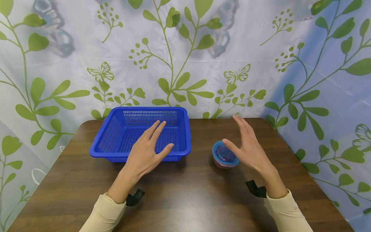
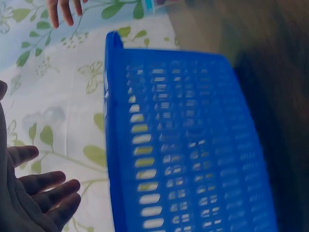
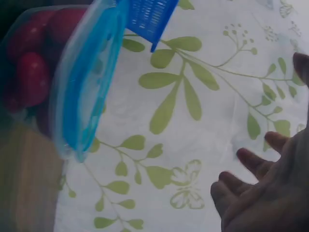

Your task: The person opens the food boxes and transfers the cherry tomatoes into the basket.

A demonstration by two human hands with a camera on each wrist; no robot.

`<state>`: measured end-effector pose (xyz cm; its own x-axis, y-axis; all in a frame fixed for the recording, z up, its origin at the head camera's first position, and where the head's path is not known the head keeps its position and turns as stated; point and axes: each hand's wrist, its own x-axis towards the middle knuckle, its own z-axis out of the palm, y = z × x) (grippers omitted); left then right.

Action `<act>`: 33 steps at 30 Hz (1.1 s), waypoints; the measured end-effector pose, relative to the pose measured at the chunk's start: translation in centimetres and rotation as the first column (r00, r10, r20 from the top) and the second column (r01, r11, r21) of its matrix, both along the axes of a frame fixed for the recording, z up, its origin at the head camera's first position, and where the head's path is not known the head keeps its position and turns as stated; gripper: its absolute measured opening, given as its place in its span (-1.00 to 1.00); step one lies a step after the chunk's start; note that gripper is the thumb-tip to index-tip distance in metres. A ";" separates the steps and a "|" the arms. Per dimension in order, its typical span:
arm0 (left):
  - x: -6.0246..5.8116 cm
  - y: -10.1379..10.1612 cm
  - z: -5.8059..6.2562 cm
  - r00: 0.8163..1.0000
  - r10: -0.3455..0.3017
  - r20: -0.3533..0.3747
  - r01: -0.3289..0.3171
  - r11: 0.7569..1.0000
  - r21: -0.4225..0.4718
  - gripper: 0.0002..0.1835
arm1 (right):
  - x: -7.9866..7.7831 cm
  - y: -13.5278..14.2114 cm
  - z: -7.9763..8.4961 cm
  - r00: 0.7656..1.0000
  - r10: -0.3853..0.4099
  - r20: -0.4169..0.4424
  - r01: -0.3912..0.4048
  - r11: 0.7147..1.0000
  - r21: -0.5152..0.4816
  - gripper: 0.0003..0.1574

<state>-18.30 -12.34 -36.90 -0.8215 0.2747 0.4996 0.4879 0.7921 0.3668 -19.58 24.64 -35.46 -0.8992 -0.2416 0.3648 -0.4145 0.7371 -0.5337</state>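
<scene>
On the left of the table stands a blue plastic basket (image 1: 140, 155) with slotted walls; nothing shows inside it. My left hand (image 1: 147, 153) is above its front rim, fingers spread and holding nothing. In the left wrist view the fingers (image 2: 48, 188) are beside the basket (image 2: 178, 145). To the right sits a small clear tub (image 1: 223, 164) with a blue lid (image 1: 215, 149). Small red, rounded items (image 3: 34, 77) show through its wall in the right wrist view. My right hand (image 1: 249, 146) hovers just right of the tub, fingers extended and thumb overlapping the lid's edge in the head view.
The brown wooden table (image 1: 185, 196) ends at the back against a white curtain (image 1: 191, 64) printed with green leaves and butterflies. Further curtain runs along both sides. A dark strap piece (image 1: 256, 189) is at the right wrist and another (image 1: 135, 197) at the left.
</scene>
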 end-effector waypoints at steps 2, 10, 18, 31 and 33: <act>0.0 0.6 -0.2 1.000 -0.027 -0.015 0.027 1.000 -0.010 -0.15 | 0.0 0.4 -0.5 0.999 0.045 0.023 -0.044 0.997 -0.068 0.13; -0.2 3.2 -1.3 0.989 -0.134 -0.064 0.130 0.989 -0.064 -0.19 | -0.2 2.1 -3.1 0.978 0.171 0.123 -0.141 0.965 -0.221 0.17; -0.1 6.2 -2.2 0.971 -0.222 -0.091 0.214 0.972 -0.093 -0.16 | -0.3 3.8 -5.8 0.967 0.195 0.165 -0.148 0.953 -0.263 0.23; 0.2 11.3 -3.2 0.923 -0.362 -0.133 0.338 0.925 -0.173 -0.17 | -1.3 5.9 -9.8 0.933 0.292 0.208 -0.216 0.920 -0.326 0.51; 0.2 12.1 -3.4 0.916 -0.385 -0.111 0.361 0.913 -0.188 -0.17 | -1.4 6.0 -10.2 0.924 0.307 0.227 -0.222 0.916 -0.335 0.53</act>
<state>-18.08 -0.20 -40.33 -0.5665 0.6334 0.5272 0.7968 0.5842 0.1543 -20.97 30.65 -45.64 -0.8908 -0.4030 0.2101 -0.3807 0.4093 -0.8292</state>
